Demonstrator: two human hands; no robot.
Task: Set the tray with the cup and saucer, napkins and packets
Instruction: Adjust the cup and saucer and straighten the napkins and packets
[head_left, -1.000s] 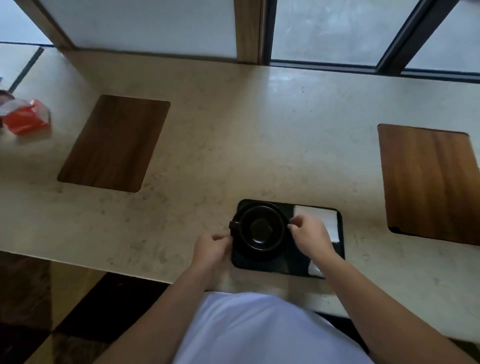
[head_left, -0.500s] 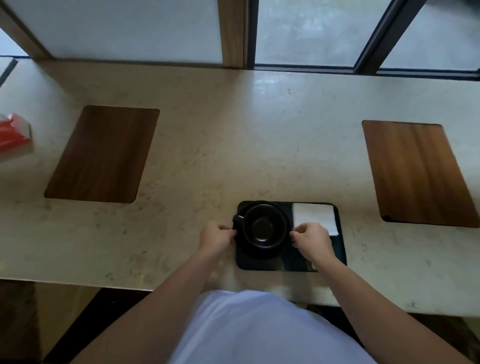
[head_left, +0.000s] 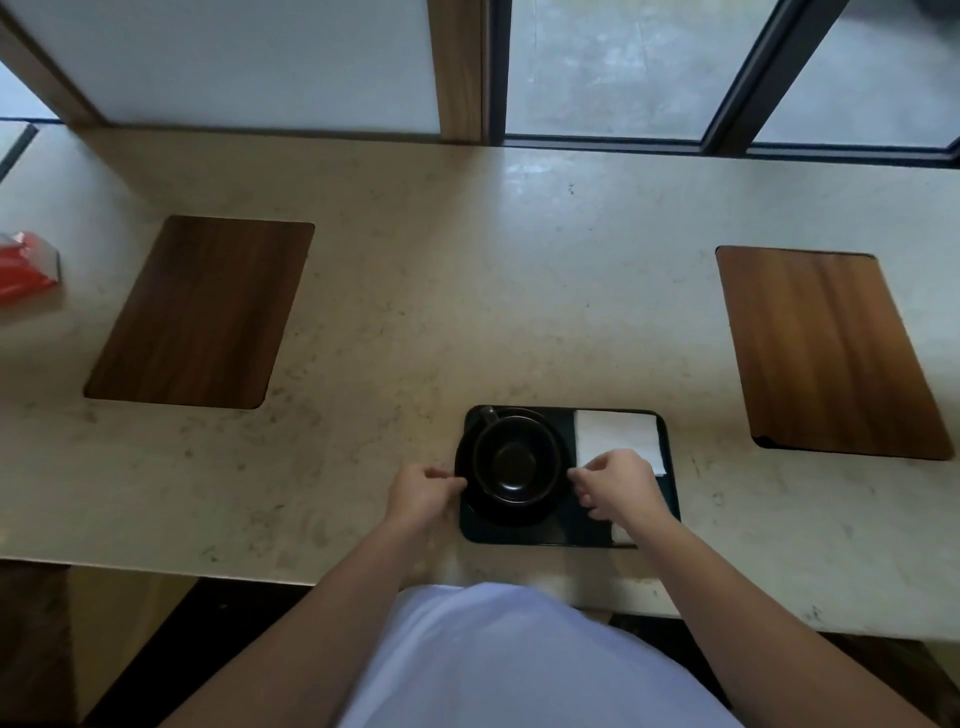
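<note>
Turning the saucer (head_left: 511, 506) on the tray (head_left: 545, 535): cup (head_left: 517, 460) handle now swinging to the tray's far-left corner. Left hand (head_left: 423, 493) and right hand (head_left: 615, 486) pinching the saucer rim on opposite sides, fingers curled. Napkin (head_left: 615, 434) lying at the tray's far right. Cup alignment nearly finished; packets hidden.

Dim window daylight, warped edges.

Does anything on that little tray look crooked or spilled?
Nothing stands out. The black cup sits empty and upright on its black saucer, the white napkin lies square on the dark tray, with no spill visible.
</note>
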